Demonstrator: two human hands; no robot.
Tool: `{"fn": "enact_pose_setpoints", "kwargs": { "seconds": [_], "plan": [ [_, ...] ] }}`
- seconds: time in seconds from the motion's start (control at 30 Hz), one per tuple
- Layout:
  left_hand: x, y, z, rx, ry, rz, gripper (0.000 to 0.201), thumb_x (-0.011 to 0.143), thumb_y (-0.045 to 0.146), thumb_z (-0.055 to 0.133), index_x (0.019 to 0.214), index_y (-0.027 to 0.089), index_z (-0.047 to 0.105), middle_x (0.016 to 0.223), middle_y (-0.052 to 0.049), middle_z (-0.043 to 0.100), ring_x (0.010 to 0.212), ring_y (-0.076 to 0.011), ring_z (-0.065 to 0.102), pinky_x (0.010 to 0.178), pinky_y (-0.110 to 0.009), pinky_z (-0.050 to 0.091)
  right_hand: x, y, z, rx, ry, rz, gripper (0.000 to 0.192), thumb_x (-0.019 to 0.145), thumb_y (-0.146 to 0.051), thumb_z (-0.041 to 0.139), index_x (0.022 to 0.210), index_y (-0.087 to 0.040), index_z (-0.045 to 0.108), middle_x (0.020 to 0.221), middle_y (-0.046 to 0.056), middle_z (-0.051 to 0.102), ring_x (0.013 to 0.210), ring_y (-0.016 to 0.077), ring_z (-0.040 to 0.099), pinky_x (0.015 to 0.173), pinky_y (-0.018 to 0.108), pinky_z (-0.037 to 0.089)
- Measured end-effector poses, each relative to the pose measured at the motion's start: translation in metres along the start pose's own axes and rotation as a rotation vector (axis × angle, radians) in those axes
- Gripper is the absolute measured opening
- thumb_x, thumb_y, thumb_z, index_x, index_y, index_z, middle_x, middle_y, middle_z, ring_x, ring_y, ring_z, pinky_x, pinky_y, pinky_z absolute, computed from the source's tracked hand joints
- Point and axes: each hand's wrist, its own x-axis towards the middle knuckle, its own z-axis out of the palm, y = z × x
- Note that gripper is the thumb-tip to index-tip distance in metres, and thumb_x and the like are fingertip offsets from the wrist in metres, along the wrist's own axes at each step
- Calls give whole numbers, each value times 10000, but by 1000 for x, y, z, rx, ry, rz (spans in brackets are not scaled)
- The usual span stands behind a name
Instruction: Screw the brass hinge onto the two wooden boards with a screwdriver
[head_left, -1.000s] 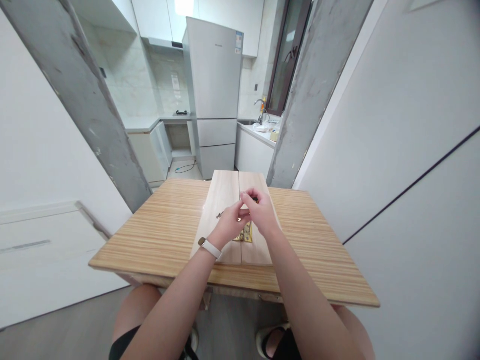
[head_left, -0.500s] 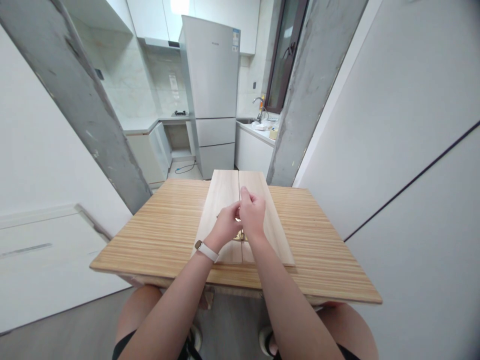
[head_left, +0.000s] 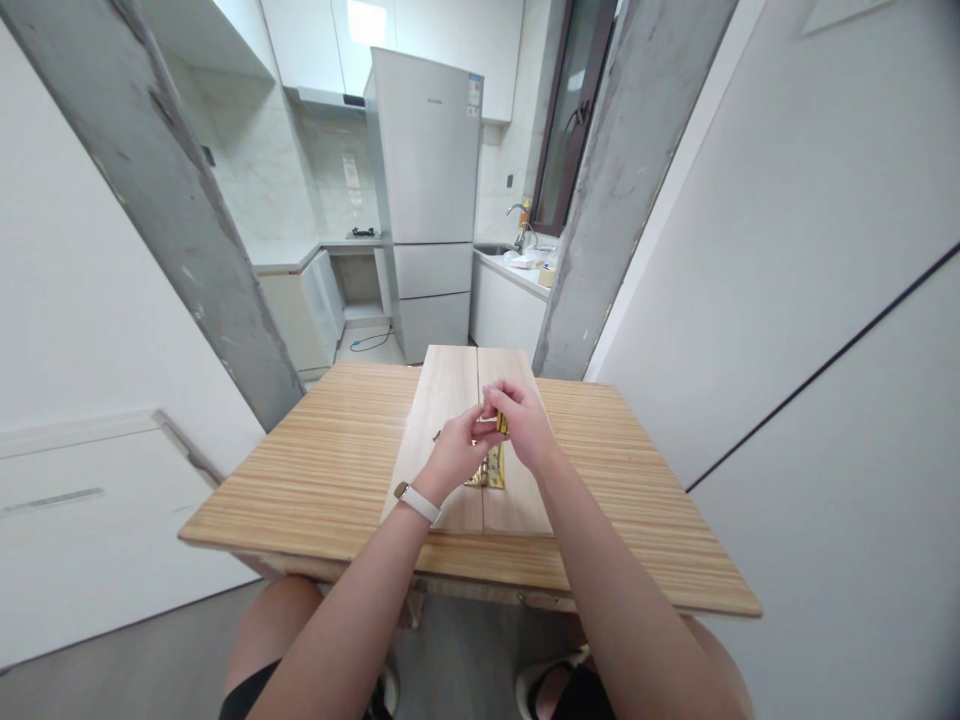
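Observation:
My left hand point(head_left: 459, 448) and my right hand point(head_left: 525, 420) meet above two pale wooden boards point(head_left: 442, 385) that lie side by side. Between the fingers of both is a small gold metal piece point(head_left: 502, 423), mostly covered, so its exact kind is unclear. Both hands are closed, fingertips pinched together. Just below them, a gold hinge point(head_left: 493, 468) lies across the seam, its left side partly behind my left hand. A small dark object point(head_left: 436, 435) shows on the left board beside my left hand, too small to name.
The boards rest on a striped wooden table point(head_left: 300, 450), close to its front edge. My knees are below that edge. A fridge point(head_left: 427, 150), a sink tap point(head_left: 517, 212) and a kitchen counter point(head_left: 281, 255) stand beyond. White panels flank both sides.
My right hand has shifted right and turned, bringing the gold piece into sight between the fingers. More of the hinge shows. My left hand is nearly where it was.

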Motion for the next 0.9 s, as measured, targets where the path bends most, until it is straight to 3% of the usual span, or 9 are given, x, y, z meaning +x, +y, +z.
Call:
{"fn": "enact_pose_setpoints", "kwargs": {
  "seconds": [0.13, 0.2, 0.27, 0.37, 0.57, 0.63, 0.77, 0.83, 0.9],
  "plan": [
    [-5, 5, -1, 222, 69, 35, 252, 839, 99, 630, 1059, 130, 749, 904, -81, 788, 794, -188, 715, 725, -261, 540, -29, -6, 33, -267, 379, -143, 220, 881, -402, 679, 966, -222, 586, 909, 24, 617, 824, 197, 563, 761, 328, 451],
    [-8, 8, -3, 339, 64, 49, 173, 851, 106, 613, 927, 124, 768, 832, -75, 777, 739, -175, 683, 690, -254, 512, -40, -9, 51, -336, 510, -142, 201, 889, -373, 656, 983, -221, 564, 964, 45, 617, 891, 216, 566, 821, 352, 450],
    [-10, 9, -5, 401, 57, 46, 159, 871, 125, 607, 860, 122, 765, 773, -68, 764, 710, -174, 663, 679, -259, 499, -45, -9, 65, -343, 598, -149, 174, 893, -349, 643, 948, -222, 538, 954, 43, 603, 901, 214, 558, 840, 354, 443],
    [-12, 12, -8, 409, 87, 37, 164, 876, 124, 600, 889, 121, 763, 797, -68, 770, 724, -181, 662, 670, -262, 495, -42, -6, 72, -267, 611, -134, 229, 929, -366, 599, 798, -233, 466, 755, -19, 511, 726, 171, 502, 712, 314, 421],
    [-10, 13, -9, 243, 87, 43, 272, 748, 42, 672, 999, 139, 715, 898, -49, 769, 786, -164, 669, 698, -232, 518, -17, -1, 49, -173, 404, -16, 537, 944, -515, 565, 541, -238, 345, 512, -48, 308, 501, 123, 326, 495, 306, 248],
    [-8, 9, -9, 97, 48, 27, 328, 743, 64, 715, 1057, 147, 673, 957, -54, 761, 845, -171, 693, 752, -249, 544, -6, -4, 34, -126, 215, 66, 561, 912, -525, 605, 495, -236, 366, 464, -48, 321, 461, 114, 322, 475, 302, 238],
    [-3, 3, -7, -158, -84, -19, 312, 823, 169, 751, 1109, 146, 629, 1040, -97, 753, 993, -217, 729, 871, -314, 574, 16, -13, 3, 43, -368, 206, 613, 858, -517, 694, 454, -234, 330, 415, -73, 277, 425, 82, 239, 474, 287, 211],
    [-1, 3, -6, -183, -102, -17, 336, 851, 174, 732, 1168, 146, 626, 1089, -113, 754, 1042, -233, 732, 909, -334, 574, 23, -14, -8, 125, -477, 249, 628, 829, -514, 732, 469, -241, 296, 416, -85, 264, 426, 75, 199, 466, 284, 178],
    [0, 3, -3, -151, -76, -7, 373, 869, 156, 702, 1232, 154, 620, 1143, -120, 752, 1082, -244, 731, 941, -350, 572, 26, -14, -14, 167, -461, 244, 630, 832, -517, 734, 483, -243, 286, 421, -88, 262, 433, 76, 179, 462, 282, 159]
  ]
}}
